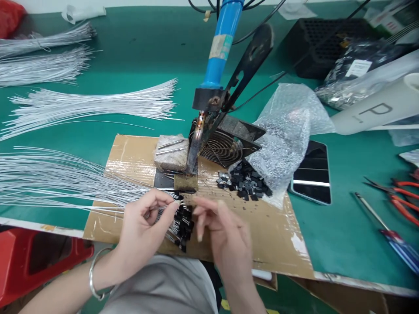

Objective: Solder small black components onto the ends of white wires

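Note:
My left hand (144, 231) pinches a thin grey wire between thumb and forefinger, its tip just past the fingertips. My right hand (225, 231), slightly blurred, is close to that tip with its fingers apart and nothing visible in them. Beneath the hands lie wires with black ends (185, 226), partly covered by my left hand. Many more grey wires (75, 179) run off to the left. Just beyond my hands, a soldering iron with a blue handle (218, 56) points down in a black metal holder (248, 65), its tip near a brownish pad (186, 182).
Cardboard (268, 237) covers the green table (347, 235) here. Small black parts (250, 183) spill from a bubble-wrap bag (288, 126) beside a fan (225, 139). A phone (312, 174), a screwdriver (389, 235) and red-handled pliers (404, 200) lie right. Wire bundles (94, 104) lie left.

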The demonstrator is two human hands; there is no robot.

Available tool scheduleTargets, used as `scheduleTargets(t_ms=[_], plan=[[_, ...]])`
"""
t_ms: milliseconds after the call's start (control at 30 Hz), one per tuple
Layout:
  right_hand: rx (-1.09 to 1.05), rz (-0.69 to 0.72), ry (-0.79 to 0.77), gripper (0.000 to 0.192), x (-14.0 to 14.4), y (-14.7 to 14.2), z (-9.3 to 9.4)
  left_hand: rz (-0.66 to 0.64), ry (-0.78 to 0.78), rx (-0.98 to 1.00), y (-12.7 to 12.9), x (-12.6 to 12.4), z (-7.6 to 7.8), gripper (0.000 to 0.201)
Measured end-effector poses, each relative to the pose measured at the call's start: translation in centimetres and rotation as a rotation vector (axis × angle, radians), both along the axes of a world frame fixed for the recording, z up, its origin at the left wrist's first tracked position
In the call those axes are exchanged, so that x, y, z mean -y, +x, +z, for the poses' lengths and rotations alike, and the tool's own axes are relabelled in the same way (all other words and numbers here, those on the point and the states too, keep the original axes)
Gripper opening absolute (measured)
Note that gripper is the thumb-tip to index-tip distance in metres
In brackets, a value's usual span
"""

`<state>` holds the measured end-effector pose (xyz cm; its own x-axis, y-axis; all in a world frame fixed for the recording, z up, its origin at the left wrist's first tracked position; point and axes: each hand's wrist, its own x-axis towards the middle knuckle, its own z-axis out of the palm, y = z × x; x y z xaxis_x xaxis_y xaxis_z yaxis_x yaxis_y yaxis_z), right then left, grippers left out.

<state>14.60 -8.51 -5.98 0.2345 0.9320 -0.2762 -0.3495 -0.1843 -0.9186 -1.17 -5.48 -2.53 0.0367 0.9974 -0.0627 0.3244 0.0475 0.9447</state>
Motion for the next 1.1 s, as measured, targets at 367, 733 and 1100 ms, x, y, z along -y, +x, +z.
scheduleTargets(t_ms=[367,733,1100], plan=[[1.242,-0.015,0.106,0.028,-3.9,6.8,-2.1,-0.058,0.021,-0.056,-0.9,-0.6,0.7,0.011],[0.845,-0.108,-0.069,0.032,-0.7,5.4,-1.9,-0.06,0.027,-0.069,-0.8,-0.8,0.9,0.012],[0.327,-0.115,0.075,0.004,-1.0,0.6,1.5,-0.092,-0.08,-0.088,-1.1,-1.0,1.2,0.017]])
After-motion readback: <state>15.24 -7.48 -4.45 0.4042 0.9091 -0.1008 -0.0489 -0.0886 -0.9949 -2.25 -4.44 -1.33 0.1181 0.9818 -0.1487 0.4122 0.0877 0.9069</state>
